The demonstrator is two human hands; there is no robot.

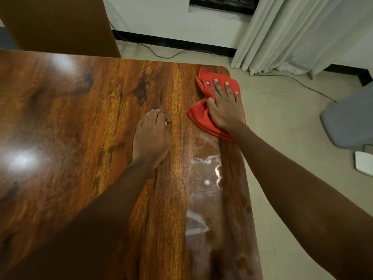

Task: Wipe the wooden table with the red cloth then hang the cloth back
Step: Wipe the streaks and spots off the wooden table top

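The red cloth [203, 118] lies crumpled near the far right corner of the glossy wooden table [80, 118]. My right hand [224, 106] lies flat on top of the cloth with straight, spread fingers, pressing it onto the wood. My left hand [152, 134] rests on the bare tabletop to the left of the cloth, its fingers curled under and holding nothing. A wet, streaky band [205, 178] runs along the table's right side from the cloth toward me.
The table's right edge drops to a pale tiled floor [282, 138]. White curtains [292, 33] hang at the back right, with cables on the floor below. A grey seat [349, 120] stands at the right. A brown panel [56, 23] rises behind the table's far left.
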